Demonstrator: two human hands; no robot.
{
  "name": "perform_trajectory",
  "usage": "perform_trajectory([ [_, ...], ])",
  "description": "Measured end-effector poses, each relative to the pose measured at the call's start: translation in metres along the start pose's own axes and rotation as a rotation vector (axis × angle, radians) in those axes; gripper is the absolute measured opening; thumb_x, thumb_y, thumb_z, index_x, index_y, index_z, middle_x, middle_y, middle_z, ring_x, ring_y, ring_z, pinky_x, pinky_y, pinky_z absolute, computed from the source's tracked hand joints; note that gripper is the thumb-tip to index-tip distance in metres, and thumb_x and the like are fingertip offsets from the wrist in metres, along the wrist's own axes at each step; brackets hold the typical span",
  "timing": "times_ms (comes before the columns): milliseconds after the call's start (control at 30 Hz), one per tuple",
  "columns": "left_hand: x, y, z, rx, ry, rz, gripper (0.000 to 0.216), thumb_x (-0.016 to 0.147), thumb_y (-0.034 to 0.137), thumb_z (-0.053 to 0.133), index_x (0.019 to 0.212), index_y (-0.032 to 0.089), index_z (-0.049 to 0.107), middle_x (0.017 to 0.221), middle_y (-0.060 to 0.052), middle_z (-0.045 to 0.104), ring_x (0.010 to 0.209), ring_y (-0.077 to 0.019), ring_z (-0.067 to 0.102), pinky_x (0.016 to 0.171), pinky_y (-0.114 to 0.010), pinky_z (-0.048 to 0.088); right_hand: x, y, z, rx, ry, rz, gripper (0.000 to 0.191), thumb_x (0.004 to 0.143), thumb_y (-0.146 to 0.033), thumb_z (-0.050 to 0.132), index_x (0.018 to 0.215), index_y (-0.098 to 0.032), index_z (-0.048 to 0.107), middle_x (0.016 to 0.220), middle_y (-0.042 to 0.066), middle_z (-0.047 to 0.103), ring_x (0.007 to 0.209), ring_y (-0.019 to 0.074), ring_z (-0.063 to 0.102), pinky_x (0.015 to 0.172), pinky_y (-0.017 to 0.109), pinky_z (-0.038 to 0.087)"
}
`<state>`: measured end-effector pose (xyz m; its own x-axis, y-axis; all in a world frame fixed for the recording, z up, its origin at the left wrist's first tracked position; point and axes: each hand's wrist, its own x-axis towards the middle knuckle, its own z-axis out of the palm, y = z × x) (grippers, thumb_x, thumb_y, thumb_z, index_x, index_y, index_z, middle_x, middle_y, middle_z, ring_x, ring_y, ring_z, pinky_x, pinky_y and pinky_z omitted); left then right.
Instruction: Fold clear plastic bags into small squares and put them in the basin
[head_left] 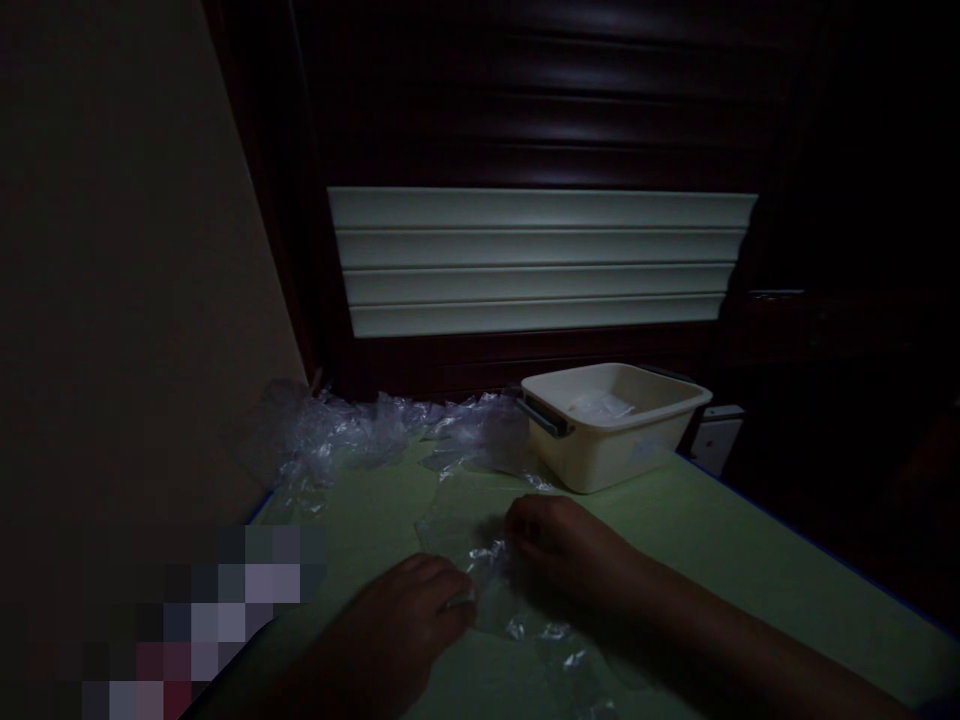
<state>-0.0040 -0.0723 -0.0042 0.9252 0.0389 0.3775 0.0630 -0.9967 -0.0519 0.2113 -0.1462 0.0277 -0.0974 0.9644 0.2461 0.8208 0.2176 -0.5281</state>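
In dim light, a clear crumpled plastic sheet (487,575) lies on the green table (712,540) in front of me. My left hand (405,615) rests on its near left part, fingers curled down and pinching the film. My right hand (562,540) is on the sheet's right side, fingers bent and gripping its edge. Both hands are close together, about a hand's width apart.
A pile of clear plastic bags (375,430) lies along the table's far left. A cream plastic tub (611,425) with a dark handle stands at the far right. Behind are a dark shutter and a pale panel (540,260). A wall rises on the left.
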Motion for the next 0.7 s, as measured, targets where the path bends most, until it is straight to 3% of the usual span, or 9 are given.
perform_trajectory([
  [167, 0.001, 0.004, -0.007, 0.060, -0.060, -0.018, 0.049, 0.073, -0.007, 0.041, 0.112, 0.017, 0.055, 0.108, -0.008, 0.065, 0.090, -0.0216, 0.059, 0.077, -0.035, 0.051, 0.002, 0.007, 0.005, 0.018, 0.002, 0.055, 0.020, 0.077, -0.007, 0.048, 0.082, -0.014, 0.066, 0.078, 0.007, 0.068, 0.067, 0.0154, 0.058, 0.059, 0.023, 0.039],
  [367, 0.000, 0.002, -0.001, 0.101, -0.042, -0.018, 0.029, 0.083, 0.001, 0.050, 0.103, 0.019, 0.061, 0.111, -0.006, 0.064, 0.095, -0.0226, 0.059, 0.080, -0.035, 0.051, 0.002, 0.011, 0.012, -0.041, 0.010, 0.055, 0.020, 0.079, -0.009, 0.049, 0.087, -0.015, 0.066, 0.083, 0.007, 0.068, 0.071, 0.0158, 0.059, 0.064, 0.024, 0.040],
  [700, -0.001, 0.000, -0.002, 0.076, -0.016, 0.040, 0.044, 0.080, -0.005, 0.039, 0.114, 0.017, 0.055, 0.113, -0.007, 0.065, 0.103, -0.0207, 0.058, 0.087, -0.035, 0.049, -0.001, 0.007, 0.007, -0.128, 0.005, 0.057, 0.019, 0.081, -0.012, 0.052, 0.097, -0.015, 0.062, 0.091, 0.008, 0.062, 0.074, 0.0162, 0.058, 0.063, 0.024, 0.040],
])
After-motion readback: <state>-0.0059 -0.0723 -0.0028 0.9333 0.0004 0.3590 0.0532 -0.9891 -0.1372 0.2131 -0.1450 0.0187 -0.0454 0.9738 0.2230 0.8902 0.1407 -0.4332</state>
